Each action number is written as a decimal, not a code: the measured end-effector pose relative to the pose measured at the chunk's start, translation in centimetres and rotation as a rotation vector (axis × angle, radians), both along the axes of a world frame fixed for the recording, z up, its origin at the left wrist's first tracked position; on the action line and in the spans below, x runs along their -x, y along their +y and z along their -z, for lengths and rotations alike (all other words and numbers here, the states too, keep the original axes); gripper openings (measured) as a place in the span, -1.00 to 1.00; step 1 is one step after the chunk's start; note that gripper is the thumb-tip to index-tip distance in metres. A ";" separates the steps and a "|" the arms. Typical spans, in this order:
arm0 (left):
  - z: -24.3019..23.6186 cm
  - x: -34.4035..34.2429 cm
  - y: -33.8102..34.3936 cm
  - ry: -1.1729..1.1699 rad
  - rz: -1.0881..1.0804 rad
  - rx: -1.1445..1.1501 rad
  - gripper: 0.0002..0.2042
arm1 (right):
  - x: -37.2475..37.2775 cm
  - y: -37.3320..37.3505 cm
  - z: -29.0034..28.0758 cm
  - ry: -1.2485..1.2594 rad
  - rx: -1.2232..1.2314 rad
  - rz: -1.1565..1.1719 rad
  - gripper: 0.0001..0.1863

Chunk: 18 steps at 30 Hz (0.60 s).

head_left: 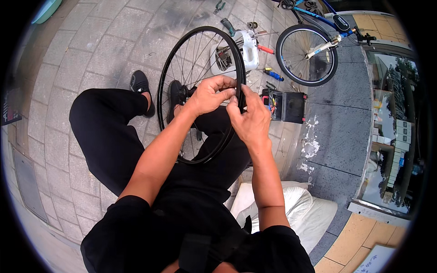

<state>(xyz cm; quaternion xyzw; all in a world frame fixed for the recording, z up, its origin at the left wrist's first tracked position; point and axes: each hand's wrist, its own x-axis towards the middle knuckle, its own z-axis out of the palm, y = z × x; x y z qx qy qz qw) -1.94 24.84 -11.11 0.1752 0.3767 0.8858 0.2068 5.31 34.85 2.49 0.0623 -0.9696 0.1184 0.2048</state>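
A black spoked bicycle wheel (239,61) stands upright between my legs, its rim facing up toward my chest. Closed at the rim's left side is my left hand (213,96), thumb and fingers pinching its edge. My right hand (251,116) grips the same stretch from the other side, thumb close to the left thumb. Whatever small part may lie between the fingertips is too small to make out. Thin spokes run inside the hoop, and a leg and shoe show through it.
Beyond the wheel is a cut white plastic container (249,52) holding metal parts. Pliers (219,7), a blue-yellow screwdriver (274,74) and an open black toolbox (293,108) lie about. A blue bicycle (306,54) is at far right; a white sack (314,211) lies beside me.
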 end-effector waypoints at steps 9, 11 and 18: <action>-0.3 0.1 0.2 0.225 -0.199 0.233 -0.85 | -0.2 -0.1 0.3 -0.118 0.093 0.119 -0.50; 0.0 0.6 0.3 0.242 -0.143 0.240 -0.84 | -0.3 -0.8 -0.5 -0.212 0.189 0.195 -0.47; 1.5 1.4 0.6 0.113 0.069 -0.048 -0.80 | -0.2 -1.5 -0.9 -0.272 0.187 0.223 -0.47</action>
